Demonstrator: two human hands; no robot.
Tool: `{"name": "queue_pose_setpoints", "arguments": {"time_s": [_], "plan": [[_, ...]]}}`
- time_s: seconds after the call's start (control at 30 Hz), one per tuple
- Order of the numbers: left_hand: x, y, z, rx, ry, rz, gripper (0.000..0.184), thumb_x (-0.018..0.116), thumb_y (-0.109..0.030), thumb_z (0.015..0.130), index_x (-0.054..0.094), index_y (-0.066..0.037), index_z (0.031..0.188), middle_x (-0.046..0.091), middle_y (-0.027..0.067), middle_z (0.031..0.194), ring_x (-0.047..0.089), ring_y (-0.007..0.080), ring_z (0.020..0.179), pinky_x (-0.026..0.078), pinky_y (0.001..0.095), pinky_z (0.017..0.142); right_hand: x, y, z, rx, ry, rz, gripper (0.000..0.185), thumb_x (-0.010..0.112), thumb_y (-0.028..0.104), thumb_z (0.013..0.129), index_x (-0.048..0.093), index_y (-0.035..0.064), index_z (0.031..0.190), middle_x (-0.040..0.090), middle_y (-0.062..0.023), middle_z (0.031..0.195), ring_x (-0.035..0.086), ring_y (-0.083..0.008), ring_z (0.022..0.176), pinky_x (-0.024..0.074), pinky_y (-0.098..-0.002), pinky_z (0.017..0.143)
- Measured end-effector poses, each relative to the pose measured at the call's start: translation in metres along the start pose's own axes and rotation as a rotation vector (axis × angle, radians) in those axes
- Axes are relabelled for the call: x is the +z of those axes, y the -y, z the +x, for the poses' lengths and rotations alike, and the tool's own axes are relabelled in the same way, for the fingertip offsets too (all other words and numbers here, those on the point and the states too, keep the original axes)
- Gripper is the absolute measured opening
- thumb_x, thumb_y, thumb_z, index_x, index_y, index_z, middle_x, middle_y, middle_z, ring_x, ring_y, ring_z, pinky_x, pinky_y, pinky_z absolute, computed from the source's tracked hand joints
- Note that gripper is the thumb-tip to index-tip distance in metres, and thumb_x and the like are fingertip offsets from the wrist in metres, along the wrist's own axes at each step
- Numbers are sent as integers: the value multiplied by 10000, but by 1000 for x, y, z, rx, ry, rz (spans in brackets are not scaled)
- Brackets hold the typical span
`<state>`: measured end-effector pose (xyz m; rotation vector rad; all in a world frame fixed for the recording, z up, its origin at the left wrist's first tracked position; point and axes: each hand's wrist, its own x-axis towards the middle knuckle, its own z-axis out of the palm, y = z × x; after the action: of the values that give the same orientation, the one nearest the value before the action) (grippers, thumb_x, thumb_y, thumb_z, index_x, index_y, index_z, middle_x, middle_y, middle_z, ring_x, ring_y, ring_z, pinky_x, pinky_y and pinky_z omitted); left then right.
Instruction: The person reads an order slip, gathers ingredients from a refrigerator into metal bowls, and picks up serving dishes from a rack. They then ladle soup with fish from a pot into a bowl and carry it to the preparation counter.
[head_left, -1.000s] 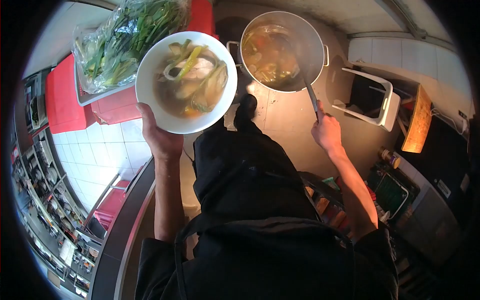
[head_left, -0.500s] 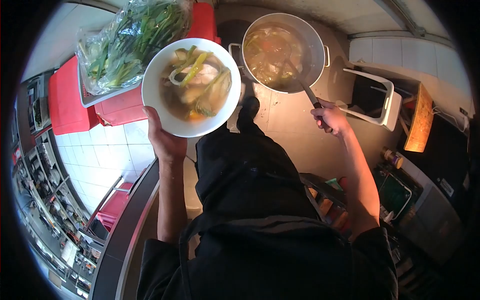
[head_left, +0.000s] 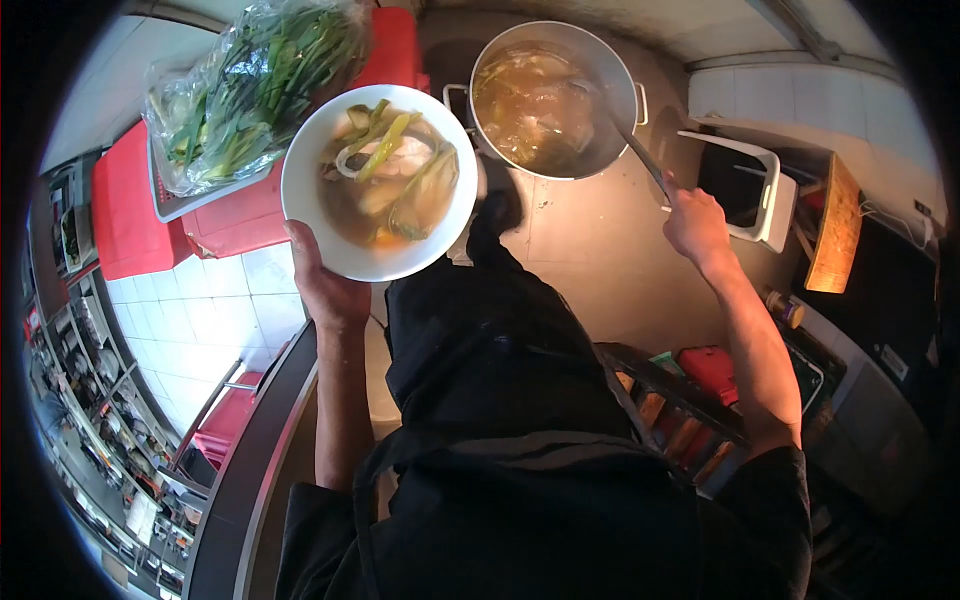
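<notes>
My left hand [head_left: 330,285] is closed on the rim and side of a white bowl [head_left: 305,200]. Inside the bowl lies soup [head_left: 395,185] with pale chunks, green stalks and an orange piece. My right hand [head_left: 697,222] wraps round the handle of a ladle [head_left: 640,150], whose head dips at the right side of a big pot [head_left: 630,95]. Brown, steaming broth [head_left: 530,110] with greens and pale pieces fills much of the pot. The bowl is held to the left of the pot, nearer to me.
Bagged green leafy vegetables [head_left: 265,95] rest in a grey tray [head_left: 215,200] on red containers [head_left: 125,210] at the left. A white stool [head_left: 775,200] and a wooden board [head_left: 838,225] stand at the right. A dark slatted chair [head_left: 680,390] is near my right side.
My right hand has moved right and slightly back, drawing the ladle toward the pot's right side. The bowl stays in my left hand, slightly lower in view.
</notes>
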<state>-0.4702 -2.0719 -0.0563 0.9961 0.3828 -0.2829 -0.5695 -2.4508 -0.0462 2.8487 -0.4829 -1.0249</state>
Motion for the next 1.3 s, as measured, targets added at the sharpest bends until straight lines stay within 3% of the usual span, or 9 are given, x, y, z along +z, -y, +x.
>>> {"name": "queue_pose_setpoints", "arguments": {"time_s": [0.2, 0.3, 0.4, 0.5, 0.53, 0.57, 0.73, 1.07, 1.3], "plan": [[4, 2, -5, -21, 16, -17, 591, 386, -447, 935, 324, -19, 1338, 424, 107, 1321, 405, 245, 1221, 312, 387, 1023, 7, 2, 8, -19, 41, -30, 534, 480, 40, 743, 414, 33, 1273, 624, -214, 891, 618, -363, 859, 495, -429, 782], [4, 3, -7, -30, 8, -28, 579, 375, -440, 941, 327, -19, 1336, 425, 107, 1321, 412, 243, 1216, 316, 388, 1020, 16, -5, 23, -77, 41, 93, 416, 466, 43, 724, 501, -4, 1136, 622, -219, 896, 622, -371, 829, 498, -433, 744], [7, 0, -11, -51, -38, -28, 570, 361, -434, 947, 326, -19, 1337, 427, 109, 1320, 419, 241, 1211, 320, 388, 1017, 2, -8, 38, 74, 255, 377, 269, 480, 52, 701, 553, -28, 947, 632, -194, 787, 637, -326, 686, 498, -408, 597], [2, 3, -10, -44, 0, -58, 562, 353, -427, 951, 326, -21, 1339, 426, 109, 1320, 415, 239, 1214, 318, 388, 1018, -34, -10, 43, 134, 459, 525, 162, 510, 66, 693, 567, -26, 813, 602, -145, 643, 581, -235, 518, 429, -371, 447], [2, 3, -11, -52, -4, -60, 562, 354, -428, 951, 326, -22, 1339, 425, 108, 1321, 414, 240, 1214, 317, 388, 1018, -41, -11, 41, 170, 407, 647, 86, 564, 30, 649, 516, -25, 602, 500, -81, 478, 497, -146, 418, 377, -295, 387], [3, 2, -12, -60, -7, -62, 562, 355, -428, 951, 326, -23, 1340, 424, 108, 1322, 414, 240, 1214, 317, 388, 1018, -46, -16, 45, 106, 425, 614, 106, 555, 41, 663, 502, 2, 580, 498, -63, 483, 491, -139, 413, 354, -299, 370], [4, 3, -13, -52, 14, -35, 575, 364, -441, 944, 323, -29, 1342, 420, 108, 1325, 411, 243, 1217, 317, 391, 1019, -82, -42, 59, 192, 697, 768, 101, 554, 108, 752, 491, 43, 706, 505, -66, 501, 464, -127, 374, 344, -278, 335], [5, 2, -14, -29, 18, 74, 592, 375, -448, 939, 315, -23, 1347, 406, 114, 1339, 399, 247, 1231, 307, 395, 1029, -58, -50, 51, 297, 839, 1012, 102, 530, 140, 841, 468, 67, 873, 494, -48, 528, 424, -108, 382, 313, -267, 348], [-5, 8, -7, -54, 4, -3, 600, 381, -442, 938, 308, -12, 1350, 392, 115, 1353, 383, 248, 1245, 296, 392, 1038, -37, -61, 29, 403, 848, 1334, 146, 547, 183, 842, 476, 83, 762, 508, -67, 587, 382, -81, 390, 280, -227, 343]]}}
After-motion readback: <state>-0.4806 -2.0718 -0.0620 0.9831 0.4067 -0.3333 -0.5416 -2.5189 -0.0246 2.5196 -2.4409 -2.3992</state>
